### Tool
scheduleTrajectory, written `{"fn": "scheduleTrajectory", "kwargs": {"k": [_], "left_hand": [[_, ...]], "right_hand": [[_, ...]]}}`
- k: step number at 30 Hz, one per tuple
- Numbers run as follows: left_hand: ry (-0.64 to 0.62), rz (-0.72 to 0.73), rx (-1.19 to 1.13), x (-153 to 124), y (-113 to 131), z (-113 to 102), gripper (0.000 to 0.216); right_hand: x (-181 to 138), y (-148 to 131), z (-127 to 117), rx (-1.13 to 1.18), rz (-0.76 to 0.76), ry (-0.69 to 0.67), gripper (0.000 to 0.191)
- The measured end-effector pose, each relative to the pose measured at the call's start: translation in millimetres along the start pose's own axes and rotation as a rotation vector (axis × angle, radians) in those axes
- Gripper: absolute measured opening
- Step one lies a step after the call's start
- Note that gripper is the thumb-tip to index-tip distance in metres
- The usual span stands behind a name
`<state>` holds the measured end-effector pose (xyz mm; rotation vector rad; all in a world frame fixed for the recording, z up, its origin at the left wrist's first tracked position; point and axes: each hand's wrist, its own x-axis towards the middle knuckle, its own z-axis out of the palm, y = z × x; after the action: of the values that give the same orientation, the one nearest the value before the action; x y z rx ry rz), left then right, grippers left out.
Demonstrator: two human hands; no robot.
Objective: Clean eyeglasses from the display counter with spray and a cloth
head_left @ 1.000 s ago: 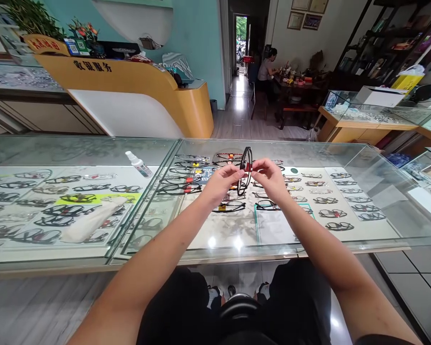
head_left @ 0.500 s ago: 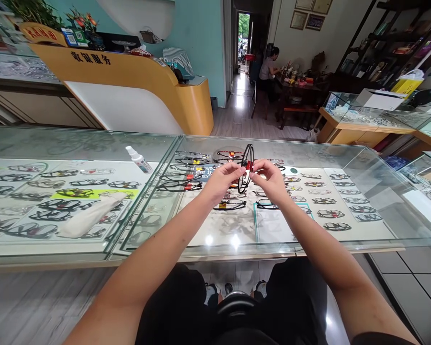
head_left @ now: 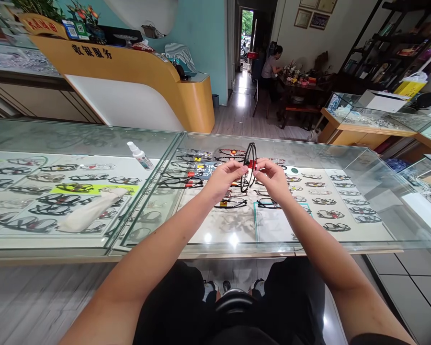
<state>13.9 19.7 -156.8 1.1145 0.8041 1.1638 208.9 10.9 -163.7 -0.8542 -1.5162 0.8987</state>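
A pair of black-framed glasses with a red tag at its middle is held on edge above the glass counter. From the left, my left hand pinches it with thumb and fingertips. My right hand grips it from the other side, near the red tag. Folded black glasses with a red tag lie left of my left hand, in a group with several other pairs. Below the hands lies another pair of dark glasses with a yellow tag. My fingers hide part of the held frame.
The glass display counter stretches across in front of me, with rows of glasses inside. A white spray bottle and a pale cloth pouch rest on its left part. Beyond are an orange-and-white service desk and a seated person at a cluttered table.
The view has shifted slightly. Both hands keep their pinch on the black-framed glasses, which stay on edge in nearly the same place.
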Motion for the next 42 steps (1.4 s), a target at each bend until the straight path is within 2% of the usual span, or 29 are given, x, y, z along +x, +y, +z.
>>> {"fn": "scheduleTrajectory", "kwargs": {"k": [9,12,18,22,24,27,29,32,34,36,42], "left_hand": [[-0.050,0.033,0.058,2,4,-6,0.055],[-0.073,0.032,0.041,2,7,-7,0.056],[-0.138,0.048,0.093,5,9,-14,0.052],[-0.167,0.009,0.127,6,8,-15,0.054],[-0.139,0.020,0.113,6,7,-15,0.055],[-0.030,0.068,0.065,7,6,-15,0.055],[0.021,0.095,0.053,8,6,-15,0.054],[-0.001,0.105,0.071,6,6,-14,0.053],[-0.028,0.104,0.083,5,7,-12,0.052],[-0.027,0.113,0.090,3,7,-10,0.051],[0.067,0.156,0.055,4,8,-11,0.051]], "right_hand": [[2,-5,-2,0.005,0.045,0.050,0.013],[4,-6,-8,-0.090,0.035,0.122,0.012],[9,-7,-30,-0.514,-0.198,0.357,0.019],[10,-13,-40,-0.651,-0.259,0.418,0.020],[9,-16,-39,-0.703,-0.324,0.467,0.019],[3,-18,-31,-0.778,-0.442,0.543,0.020],[-3,-17,-21,-0.768,-0.465,0.413,0.019],[-9,-15,-6,-0.702,-0.439,0.000,0.026],[-11,-13,2,-0.744,-0.429,-0.133,0.031],[-12,-12,5,-0.802,-0.432,-0.131,0.032],[-11,-9,1,-0.865,-0.414,0.013,0.025]]}}
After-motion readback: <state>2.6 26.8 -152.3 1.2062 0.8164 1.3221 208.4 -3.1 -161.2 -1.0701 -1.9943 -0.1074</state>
